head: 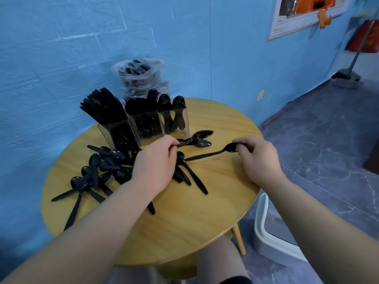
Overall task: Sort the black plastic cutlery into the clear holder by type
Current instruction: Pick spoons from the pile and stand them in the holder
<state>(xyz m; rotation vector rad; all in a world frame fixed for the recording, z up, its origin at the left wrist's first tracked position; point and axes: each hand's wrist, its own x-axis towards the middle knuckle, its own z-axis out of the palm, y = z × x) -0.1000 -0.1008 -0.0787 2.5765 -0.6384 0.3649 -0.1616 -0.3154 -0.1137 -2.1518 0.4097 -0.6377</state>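
Note:
A clear holder (121, 130) stands at the back of the round wooden table (184, 222); its compartments hold black knives on the left, forks in the middle and spoons (172, 111) on the right. A pile of loose black spoons (98, 173) lies on the table's left half. My left hand (155, 165) grips the handles of a few black spoons (200, 138), whose bowls point right just in front of the holder. My right hand (256, 158) pinches the bowl end of a single black spoon (209, 154), whose handle points left across the table.
A clear plastic bag of black cutlery (141, 76) stands behind the holder against the blue wall. A white stool (266, 232) sits on the floor to the right of the table. A broom (348, 74) leans at the far right.

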